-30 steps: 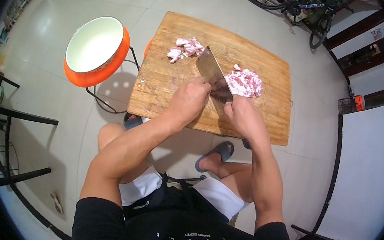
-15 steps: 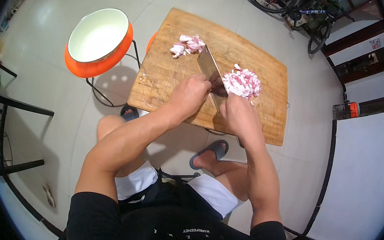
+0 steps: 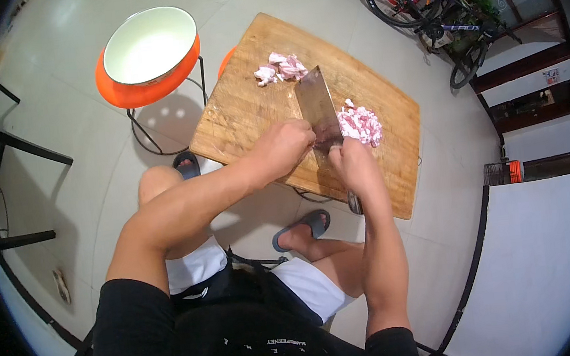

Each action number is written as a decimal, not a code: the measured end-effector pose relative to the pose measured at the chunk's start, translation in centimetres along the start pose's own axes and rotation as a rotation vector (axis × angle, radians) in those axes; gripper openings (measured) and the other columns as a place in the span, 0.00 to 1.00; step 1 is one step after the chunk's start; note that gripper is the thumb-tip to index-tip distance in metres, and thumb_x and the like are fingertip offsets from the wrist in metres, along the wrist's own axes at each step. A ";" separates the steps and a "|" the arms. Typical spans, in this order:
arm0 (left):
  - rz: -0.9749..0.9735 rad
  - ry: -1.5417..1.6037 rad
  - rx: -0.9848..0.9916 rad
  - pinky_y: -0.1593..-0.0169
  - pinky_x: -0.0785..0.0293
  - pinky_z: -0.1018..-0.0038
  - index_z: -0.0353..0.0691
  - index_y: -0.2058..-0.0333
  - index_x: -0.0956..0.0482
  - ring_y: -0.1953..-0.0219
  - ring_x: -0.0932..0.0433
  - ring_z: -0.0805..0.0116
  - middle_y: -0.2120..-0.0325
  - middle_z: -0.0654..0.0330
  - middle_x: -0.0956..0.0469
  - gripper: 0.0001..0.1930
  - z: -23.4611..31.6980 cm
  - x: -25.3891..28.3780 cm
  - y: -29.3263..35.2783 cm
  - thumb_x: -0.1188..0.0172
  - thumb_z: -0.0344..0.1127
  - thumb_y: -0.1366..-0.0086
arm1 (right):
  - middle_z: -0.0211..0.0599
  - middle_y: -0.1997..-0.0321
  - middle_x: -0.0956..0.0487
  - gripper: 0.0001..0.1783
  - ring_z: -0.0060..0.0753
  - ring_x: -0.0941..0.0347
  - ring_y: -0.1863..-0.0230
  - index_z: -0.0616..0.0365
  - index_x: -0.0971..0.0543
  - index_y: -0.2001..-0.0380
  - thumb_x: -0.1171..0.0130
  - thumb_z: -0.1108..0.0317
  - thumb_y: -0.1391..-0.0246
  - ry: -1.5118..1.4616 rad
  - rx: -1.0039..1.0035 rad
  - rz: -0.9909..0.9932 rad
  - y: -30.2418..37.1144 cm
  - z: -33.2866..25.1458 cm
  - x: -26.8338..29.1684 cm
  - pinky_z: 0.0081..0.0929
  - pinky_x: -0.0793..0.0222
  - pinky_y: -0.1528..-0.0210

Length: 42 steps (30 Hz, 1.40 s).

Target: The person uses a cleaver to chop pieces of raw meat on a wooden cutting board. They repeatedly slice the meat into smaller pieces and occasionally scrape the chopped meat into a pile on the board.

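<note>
A wide-bladed cleaver (image 3: pixel 319 105) is gripped in my right hand (image 3: pixel 358 165), its handle end showing below the fist. The broad face of the blade is turned up to view, over the middle of a wooden chopping board (image 3: pixel 238 117). Close against the left of the blade, my left hand (image 3: pixel 285 145) rests on the board with its fingers curled; whatever lies under the fingertips is hidden. Right of the blade sits a heap of chopped pink and white meat (image 3: pixel 362 128). Larger pieces of the same meat (image 3: pixel 280 67) lie near the board's far left part.
Left of the board, a white enamel basin (image 3: pixel 149 47) stands on an orange stool (image 3: pixel 115 91) with thin dark legs. Black chair legs (image 3: pixel 28 144) reach in at the left. A bicycle (image 3: pixel 420 10) is at the far right, and a white panel (image 3: pixel 539 256) at the right.
The cleaver blade has tilted, so more of its flat face shows than before. My left hand stays curled beside it, and the view has shifted slightly.
</note>
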<state>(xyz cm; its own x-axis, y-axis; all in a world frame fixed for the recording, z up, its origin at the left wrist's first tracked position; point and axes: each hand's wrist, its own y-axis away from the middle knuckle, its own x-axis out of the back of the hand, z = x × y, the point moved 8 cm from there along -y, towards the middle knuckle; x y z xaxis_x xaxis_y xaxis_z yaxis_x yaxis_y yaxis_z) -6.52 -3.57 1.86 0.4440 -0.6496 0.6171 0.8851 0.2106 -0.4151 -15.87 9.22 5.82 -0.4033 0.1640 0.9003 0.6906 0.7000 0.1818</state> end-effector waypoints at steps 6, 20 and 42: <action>0.057 0.116 -0.037 0.50 0.20 0.55 0.35 0.65 0.17 0.54 0.19 0.45 0.61 0.51 0.19 0.06 0.4 0.7 1.1 0.33 0.32 0.31 | 0.27 0.79 0.27 0.11 0.22 0.34 0.85 0.60 0.23 0.66 0.45 0.65 0.31 -0.709 -0.254 -0.181 -0.6 6.1 -1.3 0.29 0.36 0.82; 0.072 -0.002 0.004 0.52 0.20 0.54 0.34 0.62 0.18 0.56 0.18 0.45 0.63 0.51 0.20 0.06 0.7 0.9 1.2 0.33 0.31 0.32 | 0.67 0.69 0.18 0.15 0.75 0.18 0.64 0.65 0.17 0.62 0.42 0.62 0.31 0.112 -0.015 0.129 6.7 -1.8 2.7 0.65 0.25 0.57; 0.075 -0.014 -0.003 0.51 0.19 0.52 0.35 0.65 0.19 0.56 0.19 0.44 0.64 0.49 0.20 0.05 0.9 0.7 1.1 0.34 0.28 0.37 | 0.71 0.68 0.18 0.19 0.75 0.18 0.60 0.73 0.19 0.68 0.45 0.64 0.31 0.202 -0.014 -0.014 6.8 -2.5 1.1 0.64 0.23 0.56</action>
<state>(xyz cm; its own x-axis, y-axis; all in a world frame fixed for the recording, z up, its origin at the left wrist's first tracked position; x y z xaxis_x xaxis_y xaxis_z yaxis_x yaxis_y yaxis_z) -5.13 -3.12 2.39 0.5110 -0.6218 0.5934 0.8488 0.2560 -0.4626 -10.14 12.38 9.08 -0.2849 0.0103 0.9585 0.6945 0.6915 0.1989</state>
